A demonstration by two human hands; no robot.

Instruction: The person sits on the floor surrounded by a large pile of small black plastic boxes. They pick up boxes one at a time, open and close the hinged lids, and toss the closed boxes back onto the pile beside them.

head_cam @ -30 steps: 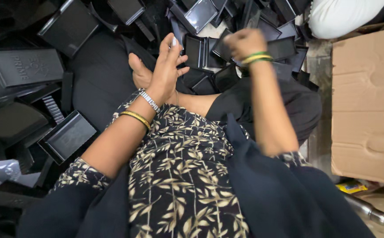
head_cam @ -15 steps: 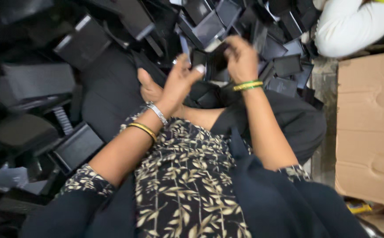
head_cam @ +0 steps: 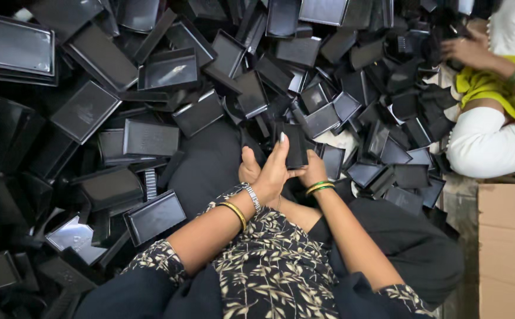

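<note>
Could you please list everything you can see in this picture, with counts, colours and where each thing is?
small black tray: one, black, held upright between both hands at the middle of the view
loose trays: too many to count, black, heaped across the floor from the left edge to the upper right
large flat tray: one, black, upper left corner
cardboard box: one, brown, lower right
other person: one, in white and yellow-green clothes, seated at the upper right, hands in the heap
bangles: gold on the left wrist, green and yellow on the right
left hand: one, gripping the small black tray
right hand: one, gripping the same tray from the other side
</note>
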